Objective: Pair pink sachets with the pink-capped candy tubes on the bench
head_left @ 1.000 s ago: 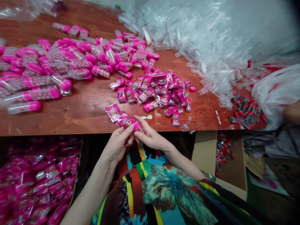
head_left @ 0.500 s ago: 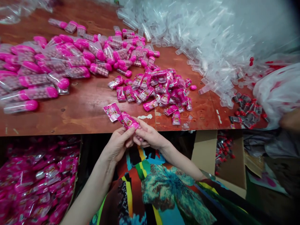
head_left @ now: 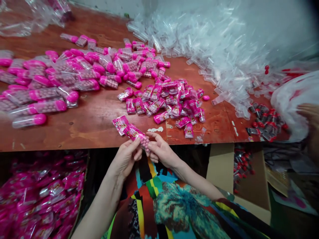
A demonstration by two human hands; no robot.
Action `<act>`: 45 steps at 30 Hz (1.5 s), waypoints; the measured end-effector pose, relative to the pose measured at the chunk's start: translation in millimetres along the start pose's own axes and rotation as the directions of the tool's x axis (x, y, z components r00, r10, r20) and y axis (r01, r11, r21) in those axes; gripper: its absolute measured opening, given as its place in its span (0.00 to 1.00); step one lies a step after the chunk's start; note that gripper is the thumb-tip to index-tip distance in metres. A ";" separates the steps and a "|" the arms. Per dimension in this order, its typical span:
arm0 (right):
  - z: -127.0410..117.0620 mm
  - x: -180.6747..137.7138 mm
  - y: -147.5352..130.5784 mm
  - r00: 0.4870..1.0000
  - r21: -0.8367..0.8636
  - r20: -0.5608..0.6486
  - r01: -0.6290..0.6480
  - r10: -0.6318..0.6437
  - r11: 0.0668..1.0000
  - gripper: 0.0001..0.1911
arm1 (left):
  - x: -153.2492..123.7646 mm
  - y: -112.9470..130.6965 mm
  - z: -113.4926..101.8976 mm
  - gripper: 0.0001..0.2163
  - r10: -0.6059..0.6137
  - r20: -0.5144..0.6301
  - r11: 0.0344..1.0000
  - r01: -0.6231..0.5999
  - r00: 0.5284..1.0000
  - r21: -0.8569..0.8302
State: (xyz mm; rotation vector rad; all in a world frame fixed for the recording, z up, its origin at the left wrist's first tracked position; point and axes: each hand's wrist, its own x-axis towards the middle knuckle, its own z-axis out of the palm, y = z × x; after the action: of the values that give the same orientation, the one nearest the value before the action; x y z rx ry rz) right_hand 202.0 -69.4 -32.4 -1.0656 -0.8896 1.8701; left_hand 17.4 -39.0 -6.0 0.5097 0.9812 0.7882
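Observation:
Just off the table's front edge, my left hand (head_left: 128, 152) pinches a pink printed packet (head_left: 134, 132) between thumb and fingers. Out of the packet's near end shows a clear candy tube (head_left: 144, 143) full of small pink balls, and my right hand (head_left: 161, 151) grips that end with its fingertips. Beyond it a second pink packet (head_left: 120, 124) overlaps the held one at the upper left; whether the two are joined I cannot tell. A heap of filled pink packets (head_left: 169, 99) lies on the table past my hands.
Pink-capped tubes of balls (head_left: 62, 76) spread over the table's left. Empty clear tubes (head_left: 199, 43) pile at the back right. Red-capped small containers (head_left: 267, 121) lie near a white bag (head_left: 294, 103), by another person's hand (head_left: 310, 114). Boxes (head_left: 254, 186) stand below the table edge.
My right hand has shifted slightly away from the left, and the ball-filled end between them is now exposed. The whole view has moved a little; another person's hand has moved up on the white bag.

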 end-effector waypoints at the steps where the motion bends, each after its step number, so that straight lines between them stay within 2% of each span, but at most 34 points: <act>1: 1.8 -1.1 -0.4 0.998 -0.109 -0.040 0.052 -0.057 0.993 0.37 | 1.2 -1.3 -0.8 0.29 0.004 -0.024 1.000 -0.004 1.000 -0.015; 3: 5.2 -3.7 -1.5 0.978 -0.351 -0.100 0.135 -0.180 0.927 0.35 | 3.4 -4.3 -0.3 0.29 0.023 -0.084 0.998 -0.028 0.996 -0.057; 5: 7.9 -5.5 -1.8 0.961 -0.494 -0.121 0.161 -0.250 0.855 0.32 | 4.7 -7.0 2.1 0.31 0.037 -0.127 0.995 -0.049 0.991 -0.090; 7: 9.2 -4.8 -0.4 0.963 -0.444 -0.121 0.165 -0.241 0.881 0.31 | 4.6 -8.3 4.8 0.32 0.046 -0.145 0.993 -0.061 0.988 -0.101; 10: 9.0 -0.6 3.8 0.993 -0.119 -0.062 0.096 -0.104 0.988 0.37 | 2.2 -7.3 6.8 0.35 0.054 -0.117 0.995 -0.063 0.992 -0.075; 12: 8.8 2.0 5.7 0.999 0.044 -0.014 0.031 -0.031 0.999 0.40 | -0.1 -6.6 7.0 0.36 0.048 -0.068 0.998 -0.051 0.997 -0.048; 13: 9.0 2.8 5.8 1.000 0.067 -0.005 0.022 -0.022 0.998 0.41 | -1.1 -6.7 7.3 0.35 0.047 -0.050 0.998 -0.049 0.998 -0.040; 15: 9.8 3.6 4.3 0.997 0.010 -0.047 0.064 -0.063 0.998 0.39 | -2.8 -8.3 8.6 0.33 0.050 -0.039 0.998 -0.052 0.998 -0.036; 19: 8.5 5.6 -2.7 0.972 -0.215 -0.138 0.159 -0.192 0.963 0.34 | -4.2 -12.0 13.1 0.30 0.021 -0.037 0.999 -0.022 0.999 -0.031; 22: 2.9 7.9 -6.3 0.993 -0.118 -0.045 0.103 -0.109 0.988 0.38 | -3.3 -11.8 14.1 0.30 0.016 -0.054 0.999 -0.017 0.998 -0.027; 24: -1.0 9.3 -5.4 0.998 -0.044 -0.002 0.058 -0.058 0.997 0.43 | -1.8 -11.9 13.2 0.30 0.065 -0.091 0.997 -0.068 0.994 -0.038; 28: -3.5 14.1 6.0 0.997 -0.012 -0.027 0.074 -0.074 0.997 0.45 | 0.2 -14.0 12.7 0.30 0.085 -0.096 0.996 -0.089 0.992 -0.031; 32: -5.4 18.0 14.7 0.997 -0.042 -0.011 0.080 -0.081 0.996 0.40 | -1.0 -13.7 16.4 0.30 0.052 -0.069 0.999 -0.052 0.996 -0.003; 35: -17.8 13.1 3.8 0.986 -0.200 -0.072 0.134 -0.151 0.971 0.34 | -3.7 -11.6 17.3 0.30 0.081 -0.095 0.997 -0.079 0.992 0.023; 37: -31.2 8.2 -11.2 0.936 -0.461 -0.183 0.187 -0.299 0.868 0.30 | -6.4 -9.1 13.6 0.29 0.127 -0.169 0.991 -0.119 0.977 0.053; 38: -37.1 6.8 -19.1 0.882 -0.624 -0.243 0.176 -0.403 0.761 0.29 | -7.8 -7.4 10.1 0.29 0.155 -0.214 0.987 -0.142 0.964 0.075; 40: -41.4 8.8 -31.8 0.743 -0.884 -0.298 0.022 -0.599 0.467 0.31 | -10.4 -3.9 0.6 0.28 0.216 -0.294 0.975 -0.187 0.931 0.123; 41: -37.9 12.9 -35.4 0.696 -0.946 -0.275 -0.074 -0.663 0.315 0.32 | -11.4 -2.2 -4.8 0.27 0.245 -0.323 0.968 -0.209 0.914 0.142; 42: -30.2 19.0 -36.8 0.688 -0.975 -0.223 -0.138 -0.691 0.177 0.32 | -12.0 -0.7 -10.3 0.26 0.269 -0.347 0.961 -0.229 0.898 0.152; 43: -18.8 27.2 -36.2 0.715 -0.987 -0.150 -0.153 -0.682 0.057 0.32 | -12.2 0.3 -15.4 0.25 0.287 -0.368 0.957 -0.246 0.885 0.154; 45: 9.8 47.6 -30.4 0.830 -0.993 0.039 -0.031 -0.556 -0.116 0.32 | -12.0 1.0 -23.8 0.24 0.304 -0.402 0.952 -0.270 0.863 0.141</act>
State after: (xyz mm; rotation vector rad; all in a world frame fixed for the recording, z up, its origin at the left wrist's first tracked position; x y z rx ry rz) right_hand 186.1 -15.9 -18.9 -1.7792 -2.1486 0.1327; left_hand -7.7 -46.9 -10.2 0.5768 1.3605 1.1641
